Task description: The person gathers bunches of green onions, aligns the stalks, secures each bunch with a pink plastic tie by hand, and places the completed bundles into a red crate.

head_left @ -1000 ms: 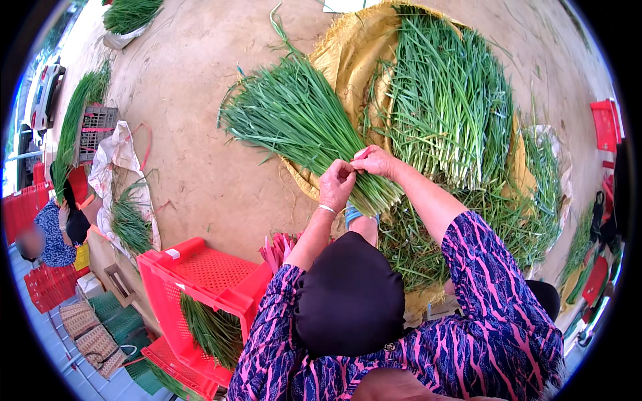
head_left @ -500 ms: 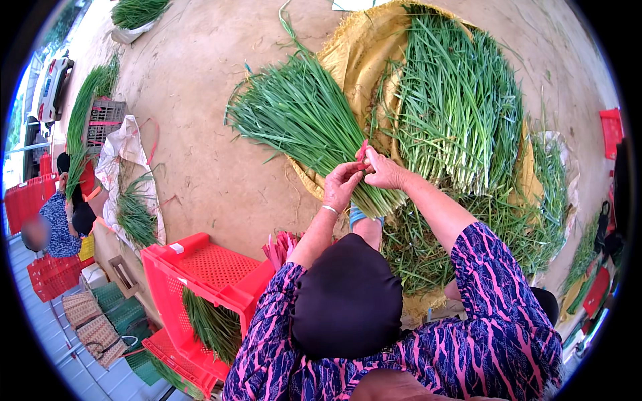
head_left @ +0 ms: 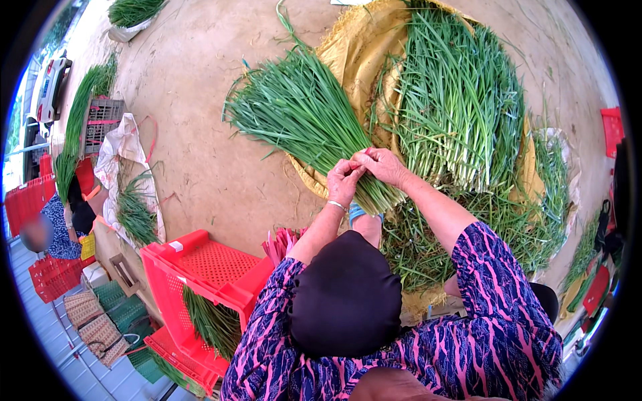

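A thick bundle of green garlic chives [head_left: 304,110] lies slanted before me, leaf tips to the upper left and pale cut ends toward my legs. My left hand [head_left: 344,182] pinches at a red tie strip [head_left: 364,151] near the bundle's lower part. Against it, my right hand [head_left: 383,166] is closed at the same strip, fingertips meeting the left ones. Most of the strip is hidden under the fingers. To the right, a big heap of loose chives [head_left: 461,100] rests on a yellow woven sack [head_left: 358,47].
Chive trimmings [head_left: 428,247] cover the ground by my legs. At lower left stands a red plastic crate [head_left: 214,260] with chives inside, beside a bunch of pink-red strips [head_left: 281,244]. Another person [head_left: 60,227] works at far left near a grey crate [head_left: 101,123].
The red strip's end stood up above my fingers before; now it is mostly covered. My right hand has turned over and shifted slightly left, closer to the left hand.
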A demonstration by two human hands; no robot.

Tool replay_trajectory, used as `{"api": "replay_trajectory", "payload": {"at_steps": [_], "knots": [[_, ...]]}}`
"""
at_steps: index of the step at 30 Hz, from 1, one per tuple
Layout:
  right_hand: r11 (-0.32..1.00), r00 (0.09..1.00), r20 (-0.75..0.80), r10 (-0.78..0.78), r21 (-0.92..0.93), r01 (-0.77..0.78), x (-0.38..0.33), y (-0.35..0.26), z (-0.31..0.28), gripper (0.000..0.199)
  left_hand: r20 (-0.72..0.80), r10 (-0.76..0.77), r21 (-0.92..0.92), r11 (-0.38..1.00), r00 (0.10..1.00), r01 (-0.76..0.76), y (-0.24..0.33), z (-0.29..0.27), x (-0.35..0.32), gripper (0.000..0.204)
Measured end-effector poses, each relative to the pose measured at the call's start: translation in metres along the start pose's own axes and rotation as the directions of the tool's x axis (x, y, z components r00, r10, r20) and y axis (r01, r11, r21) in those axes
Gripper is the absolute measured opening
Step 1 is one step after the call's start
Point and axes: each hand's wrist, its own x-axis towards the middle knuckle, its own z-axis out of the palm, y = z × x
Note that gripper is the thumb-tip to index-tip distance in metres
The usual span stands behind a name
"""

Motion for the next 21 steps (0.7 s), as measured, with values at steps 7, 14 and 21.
{"api": "replay_trajectory", "payload": {"at_steps": [7, 14, 21], "knots": [[0.893, 0.914, -0.075, -0.399, -0.260, 0.368, -0.007, -0.021, 0.007, 0.014, 0.071, -0.162, -0.288, 0.941, 0.984, 0.176, -0.001, -0.018, -0.007, 0.004], [0.756, 0.871, -0.057, -0.488, -0.526, 0.389, -0.018, -0.040, 0.006, 0.009, 0.075, -0.038, -0.273, 0.960, 0.996, 0.057, 0.007, -0.021, -0.014, 0.004], [0.546, 0.838, -0.070, -0.542, -0.787, 0.287, -0.010, -0.037, -0.006, 0.021, 0.053, -0.077, -0.234, 0.968, 0.996, 0.087, 0.004, -0.033, -0.017, 0.006]]}}
